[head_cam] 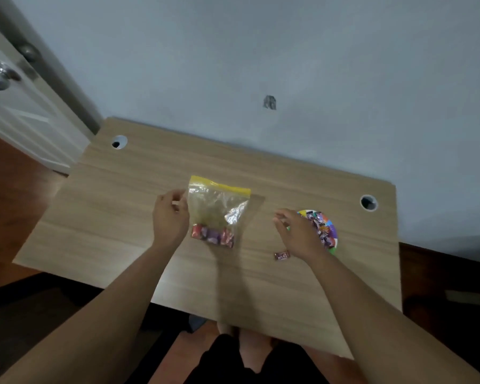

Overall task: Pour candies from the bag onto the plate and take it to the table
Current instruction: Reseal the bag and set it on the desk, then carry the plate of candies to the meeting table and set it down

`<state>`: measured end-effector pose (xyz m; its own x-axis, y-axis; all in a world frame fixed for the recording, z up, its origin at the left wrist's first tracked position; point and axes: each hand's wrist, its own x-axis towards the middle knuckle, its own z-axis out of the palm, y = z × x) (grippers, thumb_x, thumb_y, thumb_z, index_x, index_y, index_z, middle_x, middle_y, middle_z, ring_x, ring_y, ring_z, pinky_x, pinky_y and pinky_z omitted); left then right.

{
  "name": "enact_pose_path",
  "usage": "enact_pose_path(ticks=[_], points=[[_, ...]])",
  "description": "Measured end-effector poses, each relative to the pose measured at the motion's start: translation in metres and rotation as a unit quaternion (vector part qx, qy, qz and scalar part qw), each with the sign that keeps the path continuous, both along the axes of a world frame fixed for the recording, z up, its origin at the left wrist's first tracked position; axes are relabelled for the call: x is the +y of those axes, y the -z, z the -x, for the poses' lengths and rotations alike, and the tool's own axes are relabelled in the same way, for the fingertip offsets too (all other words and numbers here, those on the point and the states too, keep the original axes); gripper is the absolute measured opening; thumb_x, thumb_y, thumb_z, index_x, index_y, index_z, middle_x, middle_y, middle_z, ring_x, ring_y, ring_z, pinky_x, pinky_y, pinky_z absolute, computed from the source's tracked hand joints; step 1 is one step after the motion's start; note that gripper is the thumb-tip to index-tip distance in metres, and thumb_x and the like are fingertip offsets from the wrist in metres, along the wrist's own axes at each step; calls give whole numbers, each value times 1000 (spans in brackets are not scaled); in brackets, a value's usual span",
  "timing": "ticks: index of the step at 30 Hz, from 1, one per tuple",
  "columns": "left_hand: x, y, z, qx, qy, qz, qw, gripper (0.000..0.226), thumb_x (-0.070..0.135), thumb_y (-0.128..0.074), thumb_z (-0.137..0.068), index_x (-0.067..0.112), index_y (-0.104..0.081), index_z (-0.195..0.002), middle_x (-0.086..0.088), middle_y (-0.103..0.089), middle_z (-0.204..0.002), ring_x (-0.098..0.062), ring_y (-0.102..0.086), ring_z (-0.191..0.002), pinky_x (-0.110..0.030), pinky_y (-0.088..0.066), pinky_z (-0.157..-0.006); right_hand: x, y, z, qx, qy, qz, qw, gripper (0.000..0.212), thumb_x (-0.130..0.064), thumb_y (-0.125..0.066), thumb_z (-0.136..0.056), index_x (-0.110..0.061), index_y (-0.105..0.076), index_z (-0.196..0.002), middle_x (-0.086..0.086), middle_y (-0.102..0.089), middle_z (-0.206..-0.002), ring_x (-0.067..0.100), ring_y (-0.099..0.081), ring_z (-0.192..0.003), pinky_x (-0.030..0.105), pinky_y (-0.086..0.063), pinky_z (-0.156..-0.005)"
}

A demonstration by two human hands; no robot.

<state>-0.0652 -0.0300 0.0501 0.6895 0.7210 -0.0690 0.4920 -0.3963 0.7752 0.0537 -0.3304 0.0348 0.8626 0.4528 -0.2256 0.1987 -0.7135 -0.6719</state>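
Note:
A clear zip bag (218, 209) with a yellow seal hangs upright over the wooden desk, with several red and purple wrapped candies (213, 235) at its bottom. My left hand (170, 216) pinches the bag's left edge. To the right, a small colourful paper plate (334, 231) lies on the desk with several wrapped candies (320, 225) heaped on it. My right hand (298, 232) hovers over the plate's left half, fingers apart and holding nothing, and it hides part of the plate. One loose brown-wrapped candy (281, 255) lies on the desk just left of that wrist.
The light wooden desk (122, 217) stands against a grey wall and has a round cable hole at the back left (119, 141) and back right (368, 202). A white door with a metal knob (0, 77) is at far left. My legs show under the desk's near edge.

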Motion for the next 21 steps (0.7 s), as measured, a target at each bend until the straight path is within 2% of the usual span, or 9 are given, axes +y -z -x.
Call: enact_pose_path(ticks=[2, 3, 6, 8, 11, 14, 16, 18, 21], points=[[-25, 4, -8, -23, 30, -1, 999, 24, 23, -60, -104, 16, -74, -123, -6, -71, -116, -19, -68, -92, -32, -58, -84, -26, 6, -9, 21, 43, 10, 999, 32, -22, -65, -107, -9, -73, -135, 7, -78, -131, 25, -75, -115, 29, -50, -100], [-39, 6, -13, -28, 56, 9, 998, 23, 22, -61, -104, 16, -74, -122, -4, -72, -113, -18, -68, -90, -26, -57, -80, -40, 9, -14, 27, 60, 14, 998, 31, -23, -65, -107, -10, -73, -134, 5, -78, -131, 24, -74, -118, 30, -50, -101], [-83, 19, -28, 2, 156, 57, 986, 21, 22, -63, -104, 16, -74, -121, -2, -76, -104, -15, -72, -84, -11, -52, -71, -77, 16, -24, 41, 100, 19, 994, 29, -22, -65, -106, -15, -75, -132, 6, -80, -127, 25, -75, -115, 34, -55, -103], [-110, 35, -37, 48, 219, 74, 972, 20, 22, -66, -103, 15, -74, -120, -4, -75, -103, -18, -73, -87, -17, -55, -75, -100, 21, -29, 54, 125, 20, 990, 34, -19, -64, -105, -12, -72, -138, 10, -78, -131, 28, -75, -117, 33, -52, -103], [-150, 63, -45, 115, 275, 87, 951, 23, 20, -73, -98, 8, -74, -117, -11, -74, -107, -22, -71, -87, -35, -61, -84, -131, 36, -34, 81, 155, 36, 984, 36, -20, -64, -105, -10, -69, -139, 12, -75, -133, 31, -72, -120, 34, -51, -102], [-185, 87, -49, 177, 291, 74, 937, 36, 33, -77, -86, 8, -75, -112, -12, -74, -107, -20, -64, -85, -32, -53, -79, -157, 56, -38, 105, 176, 42, 978, 36, -23, -66, -103, -12, -70, -137, 10, -74, -135, 30, -73, -119, 35, -53, -100], [-204, 100, -52, 217, 286, 79, 930, 43, 36, -84, -80, 9, -74, -112, -13, -70, -106, -26, -66, -92, -32, -48, -79, -171, 68, -42, 121, 183, 45, 975, 36, -23, -67, -103, -12, -70, -136, 11, -73, -137, 30, -73, -117, 30, -50, -95], [-220, 113, -54, 245, 279, 61, 927, 43, 34, -88, -78, 9, -72, -108, -14, -66, -105, -32, -67, -95, -37, -52, -81, -180, 76, -48, 129, 188, 51, 972, 37, -24, -67, -104, -11, -69, -138, 12, -71, -140, 30, -72, -120, 28, -47, -94], [-235, 129, -54, 256, 265, 30, 929, 39, 31, -88, -76, 10, -69, -103, -12, -63, -103, -36, -67, -95, -43, -57, -77, -189, 89, -56, 150, 192, 57, 968, 42, -28, -65, -105, -9, -65, -142, 13, -67, -144, 30, -69, -127, 33, -49, -103]])
